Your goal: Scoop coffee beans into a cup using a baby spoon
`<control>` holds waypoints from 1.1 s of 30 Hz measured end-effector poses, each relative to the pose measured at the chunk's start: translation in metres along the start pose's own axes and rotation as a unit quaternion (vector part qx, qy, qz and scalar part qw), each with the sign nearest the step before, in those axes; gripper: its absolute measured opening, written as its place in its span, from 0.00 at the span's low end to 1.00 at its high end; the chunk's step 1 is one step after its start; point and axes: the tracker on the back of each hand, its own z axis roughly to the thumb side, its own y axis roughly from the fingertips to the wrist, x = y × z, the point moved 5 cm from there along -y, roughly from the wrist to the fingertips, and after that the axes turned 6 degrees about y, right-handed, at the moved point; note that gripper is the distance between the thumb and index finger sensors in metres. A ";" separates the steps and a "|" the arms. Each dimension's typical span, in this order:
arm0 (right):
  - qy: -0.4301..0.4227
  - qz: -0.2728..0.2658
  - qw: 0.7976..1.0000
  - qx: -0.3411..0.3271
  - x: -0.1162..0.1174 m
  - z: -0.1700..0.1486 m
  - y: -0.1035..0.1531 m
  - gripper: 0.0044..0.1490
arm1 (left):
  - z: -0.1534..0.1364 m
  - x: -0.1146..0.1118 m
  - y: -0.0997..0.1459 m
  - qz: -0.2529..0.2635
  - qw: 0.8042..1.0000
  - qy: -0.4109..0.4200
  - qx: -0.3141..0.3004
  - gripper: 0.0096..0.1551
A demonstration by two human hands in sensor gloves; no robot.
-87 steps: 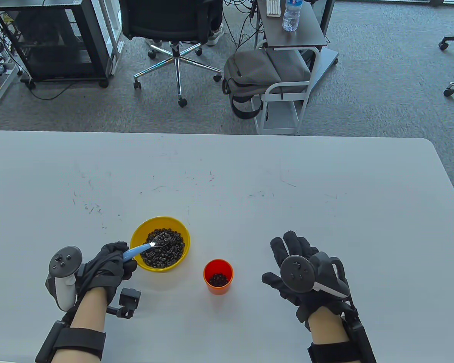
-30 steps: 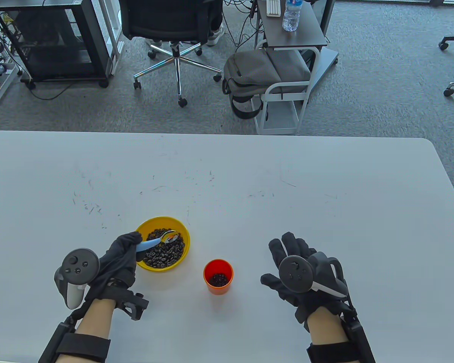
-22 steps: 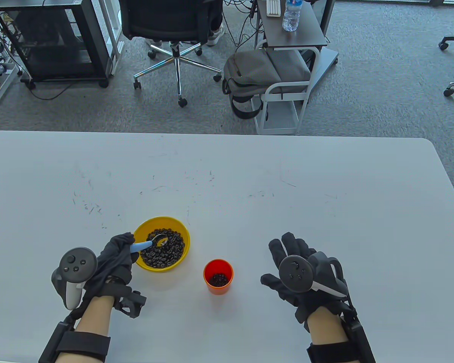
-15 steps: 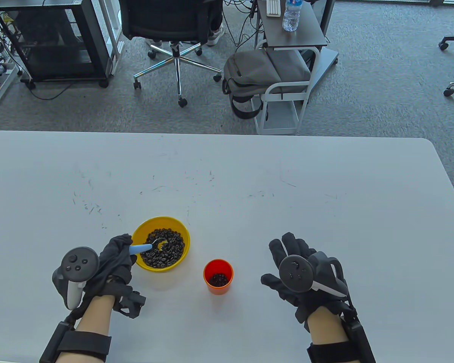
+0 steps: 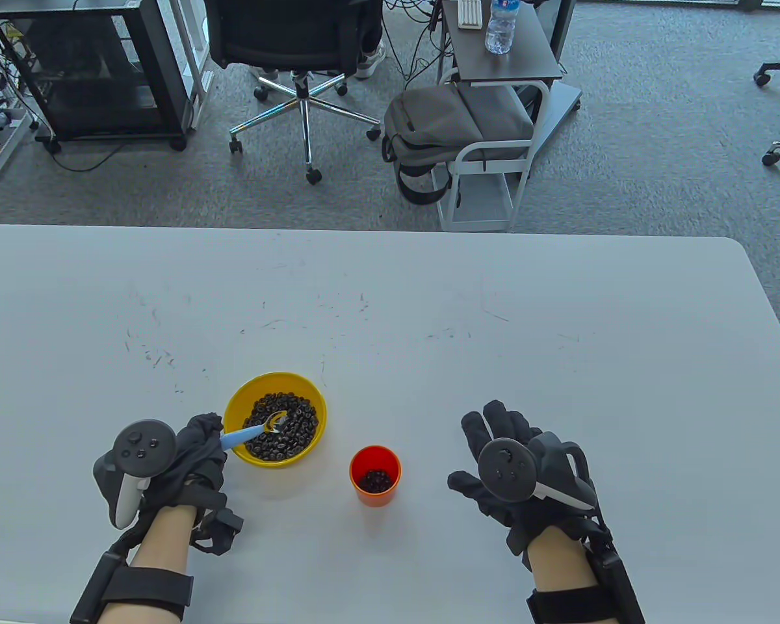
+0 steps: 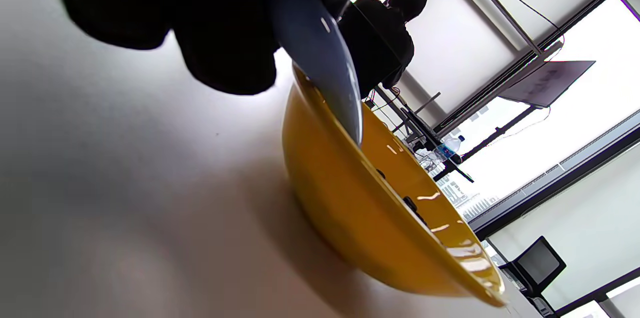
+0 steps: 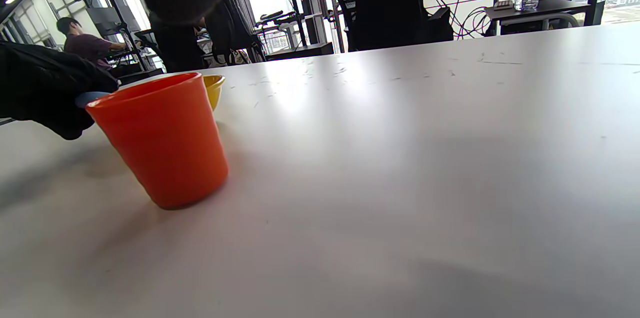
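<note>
A white, scuffed table (image 5: 429,312) carries a yellow bowl (image 5: 240,396) of coffee beans at near left and an orange cup (image 5: 390,494) just right of it.

Scuffed white worktop (image 5: 429,312). Beyond it: black office chair (image 5: 299,39), grey backpack (image 5: 442,123) against white cart (image 5: 487,175), water bottle (image 5: 500,26) on dark side table (image 5: 526,58).

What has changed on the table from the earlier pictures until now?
The left hand, gripping the baby spoon throughout, swept it around inside the yellow bowl among the coffee beans; its wrist rolled, the tracker shifting rightward. The right hand and the orange cup with its beans stayed put.
</note>
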 end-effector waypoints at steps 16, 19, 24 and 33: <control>0.002 -0.003 1.000 0.001 0.000 0.000 0.000 0.55 | 0.053 0.004 0.013 0.010 0.977 -0.144 -0.156 0.35; 0.010 -0.025 1.000 -0.004 -0.003 0.002 0.000 0.55 | 0.081 -0.003 0.025 -0.002 0.958 -0.188 -0.216 0.37; 0.017 -0.036 0.999 0.000 -0.004 0.003 0.002 0.55 | 0.115 -0.024 0.043 -0.029 0.912 -0.298 -0.279 0.40; 0.019 -0.064 0.998 0.024 -0.010 -0.007 0.010 0.56 | 0.127 -0.069 0.056 -0.098 0.874 -0.362 -0.309 0.43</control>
